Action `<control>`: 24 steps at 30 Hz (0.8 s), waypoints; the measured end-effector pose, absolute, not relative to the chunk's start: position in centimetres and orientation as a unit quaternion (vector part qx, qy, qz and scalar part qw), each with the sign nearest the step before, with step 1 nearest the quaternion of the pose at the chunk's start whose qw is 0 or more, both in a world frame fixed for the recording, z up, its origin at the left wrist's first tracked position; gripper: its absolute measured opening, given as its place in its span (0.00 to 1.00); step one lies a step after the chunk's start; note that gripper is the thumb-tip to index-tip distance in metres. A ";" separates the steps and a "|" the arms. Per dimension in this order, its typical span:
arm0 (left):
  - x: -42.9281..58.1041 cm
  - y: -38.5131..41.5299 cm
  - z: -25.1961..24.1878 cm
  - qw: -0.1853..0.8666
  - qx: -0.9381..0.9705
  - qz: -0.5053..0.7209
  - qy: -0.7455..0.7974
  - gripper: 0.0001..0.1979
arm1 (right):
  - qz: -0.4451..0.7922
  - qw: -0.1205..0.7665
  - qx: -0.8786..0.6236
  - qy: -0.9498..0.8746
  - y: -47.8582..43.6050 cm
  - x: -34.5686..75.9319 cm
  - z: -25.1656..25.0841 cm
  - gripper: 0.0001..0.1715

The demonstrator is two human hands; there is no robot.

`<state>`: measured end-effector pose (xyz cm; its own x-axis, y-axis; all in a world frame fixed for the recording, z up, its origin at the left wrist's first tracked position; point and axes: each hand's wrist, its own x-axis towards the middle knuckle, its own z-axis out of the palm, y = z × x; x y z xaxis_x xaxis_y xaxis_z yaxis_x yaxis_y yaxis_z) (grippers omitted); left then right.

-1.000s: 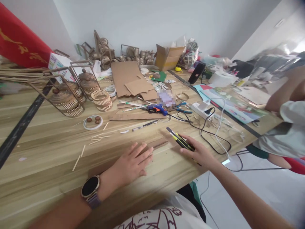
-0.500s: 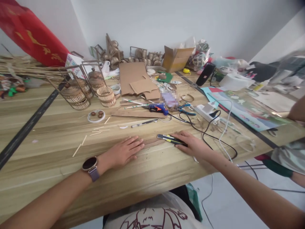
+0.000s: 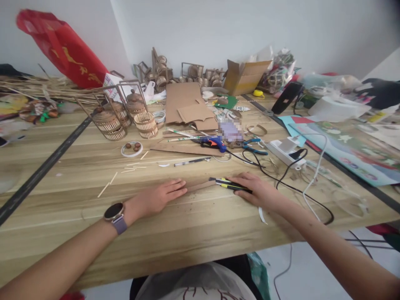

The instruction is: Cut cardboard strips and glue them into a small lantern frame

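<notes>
My left hand (image 3: 156, 197) lies flat on the wooden table (image 3: 193, 225), fingers stretched out, pressing the near end of a thin brown strip (image 3: 200, 186). A watch sits on that wrist. My right hand (image 3: 258, 191) is closed on a black and yellow utility knife (image 3: 226, 184), whose tip rests at the strip's right end. Both hands are near the table's front edge.
Behind the hands lie a pen (image 3: 191, 161), a blue glue gun (image 3: 212, 143), pliers (image 3: 254, 149), a white power strip (image 3: 286, 149) with cables, cardboard sheets (image 3: 184, 102), small woven bamboo baskets (image 3: 125, 116), loose sticks (image 3: 108, 185) and a red bag (image 3: 67, 52).
The view has tilted up and back. My right hand swung the knife from pointing away to lying flat along the strip. My left hand stays flat on the strip.
</notes>
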<state>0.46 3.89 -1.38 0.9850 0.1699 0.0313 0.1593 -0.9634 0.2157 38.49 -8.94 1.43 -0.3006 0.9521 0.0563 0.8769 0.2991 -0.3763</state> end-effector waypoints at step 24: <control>1.4 3.9 -0.8 0.171 0.974 0.088 0.123 0.25 | 0.044 0.074 -0.600 -0.795 -8.8 37.0 2.0 0.26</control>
